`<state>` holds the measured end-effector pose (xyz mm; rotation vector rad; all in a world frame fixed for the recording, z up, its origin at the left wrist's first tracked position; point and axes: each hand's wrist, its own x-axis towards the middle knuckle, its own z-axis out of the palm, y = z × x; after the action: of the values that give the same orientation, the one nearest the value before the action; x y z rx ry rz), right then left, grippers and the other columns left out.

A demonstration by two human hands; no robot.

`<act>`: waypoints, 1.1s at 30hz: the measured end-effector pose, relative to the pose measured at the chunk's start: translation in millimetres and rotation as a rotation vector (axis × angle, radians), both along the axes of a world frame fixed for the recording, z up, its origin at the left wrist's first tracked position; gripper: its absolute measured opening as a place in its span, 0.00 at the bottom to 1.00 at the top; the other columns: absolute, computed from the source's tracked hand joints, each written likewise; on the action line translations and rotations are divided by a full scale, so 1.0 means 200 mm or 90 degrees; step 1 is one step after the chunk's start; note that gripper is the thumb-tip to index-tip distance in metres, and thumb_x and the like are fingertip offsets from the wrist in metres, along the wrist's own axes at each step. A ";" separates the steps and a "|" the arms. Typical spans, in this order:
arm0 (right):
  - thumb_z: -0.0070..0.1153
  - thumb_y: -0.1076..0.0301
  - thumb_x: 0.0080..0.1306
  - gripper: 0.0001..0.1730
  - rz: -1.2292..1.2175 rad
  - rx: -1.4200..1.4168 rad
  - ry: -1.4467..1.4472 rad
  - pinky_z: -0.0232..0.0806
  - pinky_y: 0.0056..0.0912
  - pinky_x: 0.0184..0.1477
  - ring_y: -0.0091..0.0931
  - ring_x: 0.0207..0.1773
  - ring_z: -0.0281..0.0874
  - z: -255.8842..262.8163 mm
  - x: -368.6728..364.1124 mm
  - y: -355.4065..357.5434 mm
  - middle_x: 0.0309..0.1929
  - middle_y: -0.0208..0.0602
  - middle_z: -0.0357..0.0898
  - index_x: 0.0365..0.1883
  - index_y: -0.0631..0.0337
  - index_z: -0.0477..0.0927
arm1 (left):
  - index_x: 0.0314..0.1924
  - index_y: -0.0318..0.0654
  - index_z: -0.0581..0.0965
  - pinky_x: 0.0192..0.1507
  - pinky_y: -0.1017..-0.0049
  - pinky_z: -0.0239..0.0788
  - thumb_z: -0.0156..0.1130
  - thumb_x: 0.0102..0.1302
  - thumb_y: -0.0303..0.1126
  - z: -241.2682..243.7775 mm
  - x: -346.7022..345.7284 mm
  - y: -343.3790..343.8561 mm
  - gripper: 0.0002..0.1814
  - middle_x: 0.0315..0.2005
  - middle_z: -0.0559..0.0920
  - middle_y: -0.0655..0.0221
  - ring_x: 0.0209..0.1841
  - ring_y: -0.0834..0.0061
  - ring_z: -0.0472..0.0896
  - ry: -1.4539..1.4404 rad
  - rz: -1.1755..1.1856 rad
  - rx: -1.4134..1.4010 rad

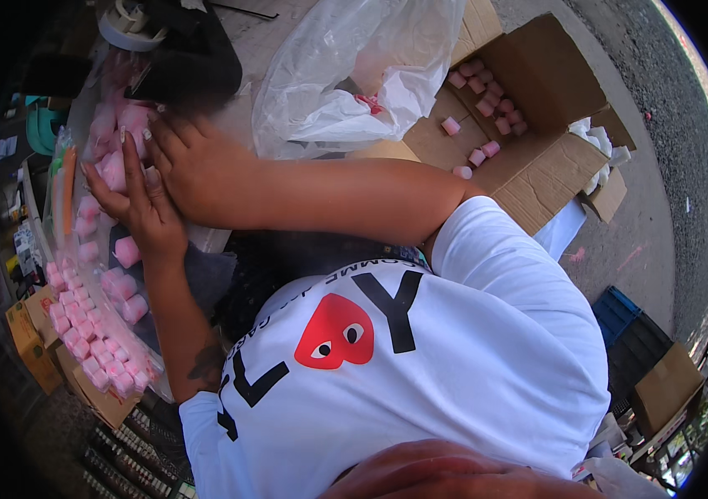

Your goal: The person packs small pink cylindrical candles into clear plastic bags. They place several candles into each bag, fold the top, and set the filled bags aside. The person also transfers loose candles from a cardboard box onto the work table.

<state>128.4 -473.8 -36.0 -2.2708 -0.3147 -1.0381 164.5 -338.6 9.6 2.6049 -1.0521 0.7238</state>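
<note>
My left hand [142,206] has its fingers spread around a pink cylindrical piece [114,171] under clear film. Beside it, my right hand [195,165] bends inward, its fingertips at the same film and close to my left fingers. Whether either hand grips the film is hidden. More pink pieces [127,251] lie below my left hand, some loose-looking and some under plastic. A clear plastic bag [95,349] packed with smaller pink pieces stretches along the left side. Just above my hands sits a black object [198,62], its lower edge blurred.
A white ring-shaped object [132,31] sits at the upper left. Right of my hands lies a large clear bag [329,81] with white wrapping. Beyond it, an open cardboard box [516,174] holds several pink pieces. A dark blue crate [622,324] stands farther right. Orange strips [69,187] lie left.
</note>
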 end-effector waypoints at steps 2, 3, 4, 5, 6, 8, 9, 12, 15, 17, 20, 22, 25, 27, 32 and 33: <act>0.54 0.69 0.61 0.23 0.222 0.111 0.018 0.64 0.41 0.58 0.45 0.60 0.70 -0.02 -0.11 -0.14 0.57 0.55 0.72 0.56 0.67 0.74 | 0.69 0.58 0.66 0.72 0.49 0.32 0.49 0.73 0.49 -0.03 0.09 0.00 0.26 0.72 0.44 0.42 0.75 0.44 0.42 -0.056 0.031 0.047; 0.56 0.71 0.61 0.23 0.341 0.169 0.020 0.66 0.38 0.56 0.43 0.59 0.72 -0.03 -0.18 -0.23 0.57 0.52 0.72 0.55 0.66 0.75 | 0.69 0.61 0.66 0.72 0.48 0.32 0.50 0.72 0.52 -0.04 0.13 0.00 0.27 0.72 0.42 0.40 0.75 0.42 0.41 -0.088 0.068 0.069; 0.58 0.71 0.62 0.20 0.474 0.224 0.113 0.67 0.35 0.54 0.40 0.55 0.74 -0.01 -0.26 -0.39 0.54 0.51 0.74 0.52 0.67 0.76 | 0.71 0.63 0.63 0.71 0.46 0.35 0.52 0.70 0.55 -0.05 0.18 0.03 0.31 0.71 0.43 0.37 0.74 0.40 0.40 -0.103 0.134 0.101; 0.59 0.70 0.63 0.17 0.618 0.281 0.206 0.69 0.32 0.52 0.38 0.52 0.76 -0.01 -0.36 -0.57 0.52 0.50 0.76 0.50 0.67 0.78 | 0.71 0.61 0.63 0.71 0.46 0.38 0.52 0.71 0.52 -0.06 0.22 0.05 0.30 0.70 0.44 0.36 0.74 0.39 0.42 -0.104 0.156 0.170; 0.62 0.69 0.64 0.12 0.717 0.389 0.308 0.69 0.34 0.52 0.36 0.48 0.78 -0.06 -0.42 -0.76 0.43 0.47 0.80 0.44 0.67 0.81 | 0.70 0.58 0.64 0.70 0.46 0.38 0.55 0.70 0.52 -0.07 0.29 0.07 0.31 0.70 0.45 0.35 0.74 0.38 0.43 -0.065 0.128 0.149; 0.63 0.71 0.61 0.10 0.733 0.530 0.537 0.69 0.35 0.52 0.32 0.49 0.79 -0.24 -0.56 -1.16 0.40 0.43 0.82 0.38 0.69 0.84 | 0.68 0.55 0.66 0.70 0.46 0.40 0.59 0.67 0.50 -0.09 0.33 0.05 0.32 0.70 0.46 0.37 0.73 0.38 0.46 -0.030 0.093 0.077; 0.63 0.69 0.61 0.11 0.621 0.630 0.599 0.68 0.33 0.53 0.30 0.49 0.79 -0.35 -0.62 -1.34 0.40 0.42 0.82 0.37 0.70 0.83 | 0.67 0.53 0.67 0.70 0.45 0.40 0.62 0.65 0.50 -0.07 0.30 0.01 0.32 0.71 0.47 0.38 0.73 0.39 0.48 -0.036 0.102 0.031; 0.65 0.59 0.59 0.20 -0.062 0.553 0.904 0.72 0.28 0.48 0.25 0.49 0.77 -0.93 -0.75 -1.70 0.42 0.35 0.83 0.45 0.61 0.82 | 0.65 0.51 0.70 0.68 0.44 0.42 0.67 0.61 0.50 -0.06 0.28 -0.04 0.34 0.71 0.50 0.43 0.71 0.42 0.53 -0.164 0.121 0.089; 0.65 0.48 0.56 0.35 -0.233 0.250 1.181 0.70 0.45 0.55 0.40 0.57 0.75 -1.82 -0.82 -1.85 0.56 0.45 0.77 0.57 0.60 0.78 | 0.63 0.50 0.72 0.67 0.44 0.43 0.69 0.59 0.49 0.00 0.22 -0.06 0.33 0.69 0.55 0.49 0.69 0.49 0.59 -0.242 0.096 0.182; 0.62 0.48 0.58 0.39 -0.277 0.117 1.273 0.64 0.51 0.59 0.43 0.63 0.67 -2.41 -0.97 -1.86 0.64 0.45 0.69 0.63 0.58 0.70 | 0.63 0.48 0.72 0.67 0.45 0.44 0.69 0.59 0.49 -0.01 0.18 -0.09 0.33 0.68 0.57 0.49 0.70 0.49 0.58 -0.223 0.115 0.189; 0.55 0.46 0.62 0.40 -0.489 0.059 1.275 0.51 0.53 0.70 0.48 0.73 0.53 -2.57 -1.02 -1.68 0.73 0.50 0.55 0.70 0.52 0.64 | 0.66 0.43 0.68 0.68 0.49 0.47 0.68 0.62 0.46 0.01 0.09 -0.09 0.36 0.69 0.54 0.46 0.72 0.48 0.52 -0.123 0.053 0.134; 0.50 0.54 0.66 0.38 -0.482 0.127 1.171 0.51 0.53 0.70 0.49 0.75 0.48 -2.15 -0.92 -1.61 0.74 0.51 0.51 0.72 0.57 0.58 | 0.68 0.39 0.64 0.68 0.52 0.49 0.66 0.65 0.42 -0.01 -0.02 -0.02 0.36 0.69 0.51 0.42 0.73 0.46 0.48 -0.091 0.078 0.135; 0.44 0.59 0.70 0.34 -0.375 -0.057 1.241 0.53 0.54 0.68 0.49 0.75 0.47 -1.99 -0.94 -1.57 0.75 0.51 0.49 0.72 0.61 0.57 | 0.68 0.34 0.62 0.69 0.55 0.52 0.64 0.67 0.37 -0.05 0.02 -0.02 0.34 0.70 0.49 0.47 0.73 0.49 0.48 -0.051 0.059 0.073; 0.43 0.59 0.71 0.32 -0.305 -0.181 1.301 0.55 0.55 0.66 0.49 0.75 0.47 -1.91 -0.92 -1.53 0.74 0.50 0.49 0.71 0.61 0.59 | 0.69 0.34 0.61 0.69 0.55 0.52 0.63 0.68 0.36 -0.04 0.02 -0.05 0.34 0.70 0.49 0.48 0.73 0.50 0.48 -0.035 0.055 0.096; 0.49 0.61 0.68 0.32 -0.198 -0.250 1.302 0.59 0.52 0.65 0.46 0.75 0.49 -1.99 -0.87 -1.53 0.73 0.51 0.51 0.69 0.64 0.63 | 0.69 0.34 0.61 0.69 0.55 0.50 0.61 0.69 0.37 -0.03 0.03 -0.04 0.33 0.70 0.51 0.47 0.73 0.49 0.48 -0.026 0.047 0.098; 0.55 0.57 0.63 0.36 -0.223 -0.008 1.296 0.58 0.51 0.66 0.46 0.74 0.52 -2.00 -0.84 -1.58 0.72 0.52 0.54 0.67 0.65 0.64 | 0.69 0.36 0.61 0.69 0.54 0.49 0.61 0.69 0.38 -0.04 0.03 -0.04 0.33 0.70 0.52 0.46 0.73 0.49 0.48 -0.023 0.029 0.079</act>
<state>-40.5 -790.0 -435.3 -2.2160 0.9028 1.3478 171.1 -346.9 1.7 2.7381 -1.0831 0.7413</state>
